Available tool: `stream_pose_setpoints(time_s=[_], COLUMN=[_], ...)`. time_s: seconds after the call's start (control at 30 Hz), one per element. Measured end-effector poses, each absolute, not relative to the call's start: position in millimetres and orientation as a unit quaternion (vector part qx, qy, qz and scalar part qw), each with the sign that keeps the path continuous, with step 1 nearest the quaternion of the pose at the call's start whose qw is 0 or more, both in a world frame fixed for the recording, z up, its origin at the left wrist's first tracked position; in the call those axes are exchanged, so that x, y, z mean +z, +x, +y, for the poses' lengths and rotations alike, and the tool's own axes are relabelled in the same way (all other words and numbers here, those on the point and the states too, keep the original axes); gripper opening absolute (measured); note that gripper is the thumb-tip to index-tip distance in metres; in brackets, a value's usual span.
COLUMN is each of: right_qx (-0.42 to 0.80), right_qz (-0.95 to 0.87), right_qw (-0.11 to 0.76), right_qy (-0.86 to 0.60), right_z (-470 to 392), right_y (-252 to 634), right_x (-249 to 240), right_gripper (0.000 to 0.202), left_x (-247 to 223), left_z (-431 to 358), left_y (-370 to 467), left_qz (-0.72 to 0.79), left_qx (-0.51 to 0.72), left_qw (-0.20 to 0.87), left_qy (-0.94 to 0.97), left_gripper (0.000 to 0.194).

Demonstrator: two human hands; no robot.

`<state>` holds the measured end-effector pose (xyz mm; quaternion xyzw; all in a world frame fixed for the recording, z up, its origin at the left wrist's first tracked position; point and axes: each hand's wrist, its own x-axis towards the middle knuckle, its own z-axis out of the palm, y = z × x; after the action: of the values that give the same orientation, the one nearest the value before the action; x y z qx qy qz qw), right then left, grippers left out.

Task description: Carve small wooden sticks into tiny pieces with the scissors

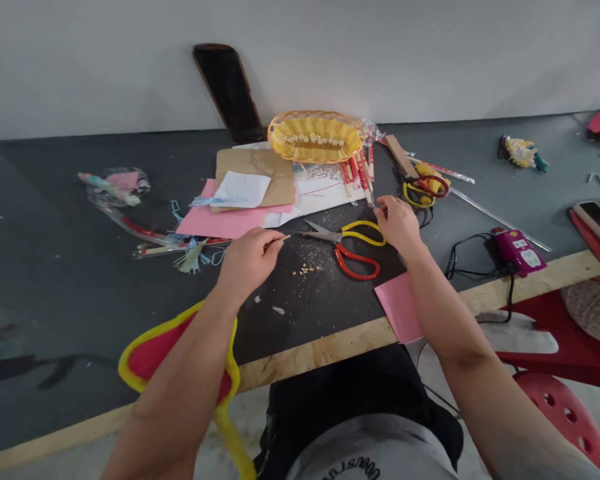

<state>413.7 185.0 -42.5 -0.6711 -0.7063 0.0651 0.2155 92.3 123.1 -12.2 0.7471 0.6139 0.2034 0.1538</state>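
My left hand [250,263] is closed in a pinch on a short thin wooden stick [286,238], whose tip sticks out to the right. My right hand [399,223] has its fingers curled together beside the lower ends of the red-wrapped sticks [357,175]; what they grip, if anything, is hidden. Between the hands lies a pair of scissors [336,237] with one yellow and one red handle, blades pointing left and parted. Small cut wooden bits [307,269] and pale crumbs are scattered just below the blades.
A yellow woven basket [316,157] holding small pale pieces stands at the back, near a leaning phone [230,93]. Pink paper [205,220] and brown card lie left. Other scissors [425,190], a purple power socket [520,252] and a pink sheet [399,307] are right.
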Motion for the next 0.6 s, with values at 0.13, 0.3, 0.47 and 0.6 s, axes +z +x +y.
stream_pose_setpoints(time_s=[0.13, 0.3, 0.47, 0.6], right_qx=[0.08, 0.076, 0.018, 0.053], right_qz=[-0.724, -0.712, -0.659, -0.729], right_qw=[0.19, 0.176, 0.211, 0.193], right_qy=[-0.659, -0.676, -0.722, -0.655], right_z=[178.5, 173.6, 169.6, 162.1], right_y=[405.7, 401.0, 402.1, 397.0], right_x=[-38.8, -32.5, -19.5, -8.0], right_gripper=[0.041, 0.037, 0.035, 0.02], left_x=[-11.1, -11.8, -11.3, -9.9], left_z=[123.8, 125.1, 125.1, 125.1], left_y=[93.5, 93.8, 92.3, 90.3], left_qz=[0.628, 0.625, 0.641, 0.653], left_qx=[0.197, 0.199, 0.189, 0.191], left_qw=[0.163, 0.163, 0.159, 0.154], left_qy=[0.735, 0.737, 0.727, 0.717], left_gripper=[0.028, 0.029, 0.028, 0.027])
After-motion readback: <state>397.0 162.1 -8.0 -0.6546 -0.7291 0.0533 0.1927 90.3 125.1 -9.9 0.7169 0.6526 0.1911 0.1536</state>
